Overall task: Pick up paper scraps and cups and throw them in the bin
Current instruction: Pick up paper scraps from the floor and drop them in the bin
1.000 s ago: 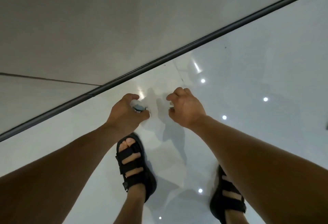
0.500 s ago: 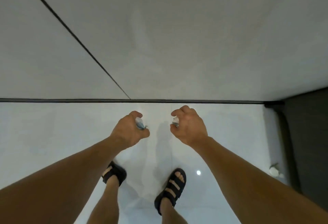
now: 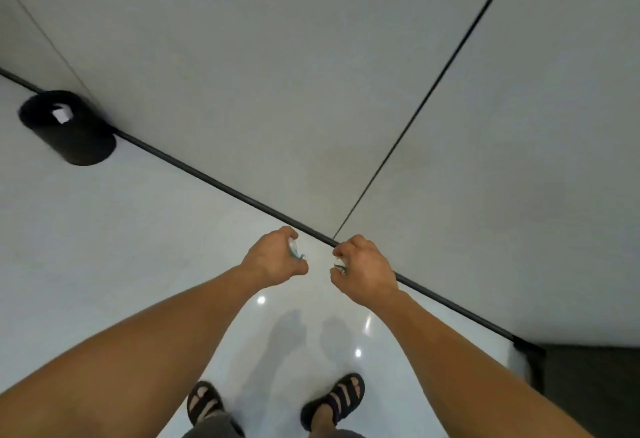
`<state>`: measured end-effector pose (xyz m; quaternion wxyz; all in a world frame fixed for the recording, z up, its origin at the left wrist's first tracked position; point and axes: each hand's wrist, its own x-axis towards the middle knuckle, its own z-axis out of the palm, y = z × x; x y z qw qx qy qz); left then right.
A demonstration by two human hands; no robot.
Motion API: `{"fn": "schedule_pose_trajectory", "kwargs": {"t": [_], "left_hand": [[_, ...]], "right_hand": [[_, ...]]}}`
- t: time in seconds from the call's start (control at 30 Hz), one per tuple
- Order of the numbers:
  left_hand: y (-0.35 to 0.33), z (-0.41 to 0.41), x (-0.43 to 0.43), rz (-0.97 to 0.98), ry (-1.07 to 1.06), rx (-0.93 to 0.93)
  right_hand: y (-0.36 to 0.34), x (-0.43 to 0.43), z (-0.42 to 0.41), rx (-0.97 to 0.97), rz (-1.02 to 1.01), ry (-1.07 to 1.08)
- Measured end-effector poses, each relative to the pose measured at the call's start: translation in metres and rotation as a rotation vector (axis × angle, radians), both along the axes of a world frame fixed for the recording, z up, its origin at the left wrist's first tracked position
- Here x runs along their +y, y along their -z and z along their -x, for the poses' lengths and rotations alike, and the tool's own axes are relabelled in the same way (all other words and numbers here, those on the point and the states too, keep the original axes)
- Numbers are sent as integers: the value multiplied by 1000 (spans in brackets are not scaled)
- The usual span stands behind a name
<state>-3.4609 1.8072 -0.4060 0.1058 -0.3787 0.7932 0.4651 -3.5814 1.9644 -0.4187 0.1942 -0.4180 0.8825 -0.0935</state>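
Head view, nearest first: the person stands in dark sandals (image 3: pixel 204 403) on a glossy white floor (image 3: pixel 104 247), with both forearms extended forward. The left hand (image 3: pixel 273 261) has its grip curled round a small pale paper scrap (image 3: pixel 294 250), of which only an edge shows between thumb and fingers. The right hand (image 3: pixel 363 271) pinches a second scrap (image 3: pixel 340 264) in the same manner. Neither grip appears to have room for more. Such scraps are judged very light, soft and easily crushed. Weight will not pull them free, but they can flutter loose, so a closed pinch across the crumpled body is the suitable hold. Beyond the hands a dark skirting strip (image 3: pixel 207 177) runs along the foot of the grey wall (image 3: pixel 277 73). Farthest, to the left against that wall, stands the black bin (image 3: pixel 79 143), well apart from both hands, with a white piece (image 3: pixel 62 115) visible inside. No cup is in view.
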Motion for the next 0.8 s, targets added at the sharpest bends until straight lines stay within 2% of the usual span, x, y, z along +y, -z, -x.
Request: {"fn": "schedule_pose_trajectory", "kwargs": {"t": [0.37, 0.8], "left_hand": [[-64, -205, -178, 141, -324, 26], [-105, -272, -375, 255, -621, -50]], "right_hand": [[-73, -221, -148, 56, 68, -331], [-91, -482, -177, 68, 166, -651]]}}
